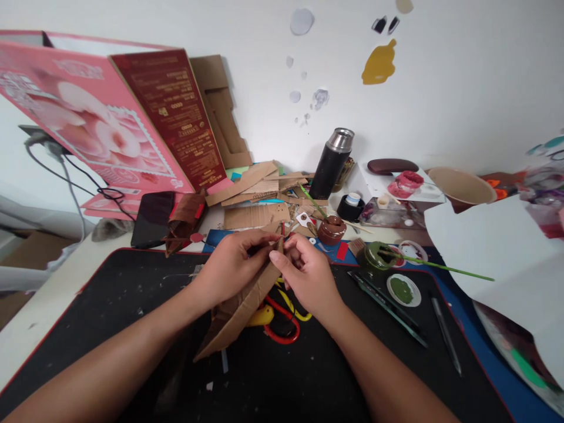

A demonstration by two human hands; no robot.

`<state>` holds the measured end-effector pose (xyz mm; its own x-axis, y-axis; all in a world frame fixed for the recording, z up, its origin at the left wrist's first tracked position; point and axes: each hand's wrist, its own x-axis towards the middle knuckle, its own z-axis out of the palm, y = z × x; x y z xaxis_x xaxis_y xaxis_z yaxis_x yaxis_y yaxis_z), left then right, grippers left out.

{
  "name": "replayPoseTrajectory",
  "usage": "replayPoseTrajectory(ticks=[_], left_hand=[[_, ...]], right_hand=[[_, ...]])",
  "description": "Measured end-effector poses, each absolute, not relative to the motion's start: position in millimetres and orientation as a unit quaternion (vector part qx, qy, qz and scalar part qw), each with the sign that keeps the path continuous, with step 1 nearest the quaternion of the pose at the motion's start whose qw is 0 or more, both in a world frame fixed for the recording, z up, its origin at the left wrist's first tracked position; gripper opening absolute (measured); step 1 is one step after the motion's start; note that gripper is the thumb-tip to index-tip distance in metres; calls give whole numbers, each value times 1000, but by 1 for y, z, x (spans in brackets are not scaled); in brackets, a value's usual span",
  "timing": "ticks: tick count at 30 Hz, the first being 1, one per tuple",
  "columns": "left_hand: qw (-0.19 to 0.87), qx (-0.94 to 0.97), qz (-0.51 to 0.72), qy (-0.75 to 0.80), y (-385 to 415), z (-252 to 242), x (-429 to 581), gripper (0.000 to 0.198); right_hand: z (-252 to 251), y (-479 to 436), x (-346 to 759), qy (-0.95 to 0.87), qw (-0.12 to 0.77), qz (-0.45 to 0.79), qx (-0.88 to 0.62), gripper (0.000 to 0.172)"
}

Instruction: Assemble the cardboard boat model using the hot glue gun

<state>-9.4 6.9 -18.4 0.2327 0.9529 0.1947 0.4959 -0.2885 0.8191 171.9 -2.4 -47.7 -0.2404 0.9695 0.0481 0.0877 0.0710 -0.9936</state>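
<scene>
My left hand (231, 267) and my right hand (306, 276) meet over the black mat (132, 305), both pinching the top end of a long folded piece of brown cardboard (240, 311). The cardboard slants down toward me and to the left. Under it lie scissors with red and yellow handles (282, 320). Fingers of both hands are closed on the cardboard's upper edge.
Cardboard scraps (259, 194) pile up behind the hands, next to a pink box (88, 117) and a black flask (330, 161). A brown paint pot (331, 229), a green paint pot (374, 255) with a green stick (440, 265), a green-paint lid (403, 289), a knife (388, 305), a pen (446, 335) and white paper (497, 252) lie to the right.
</scene>
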Motion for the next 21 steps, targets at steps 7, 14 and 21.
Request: replayPoseTrajectory(ticks=[7, 14, 21], left_hand=[[349, 691, 371, 513, 7, -16, -8, 25], [363, 683, 374, 511, 8, -16, -7, 27], [369, 678, 384, 507, 8, -16, -7, 26]], right_hand=[[-46, -3, 170, -583, 434, 523, -446, 27], [-45, -3, 170, -584, 427, 520, -454, 30], [-45, -3, 171, -576, 437, 528, -445, 28]])
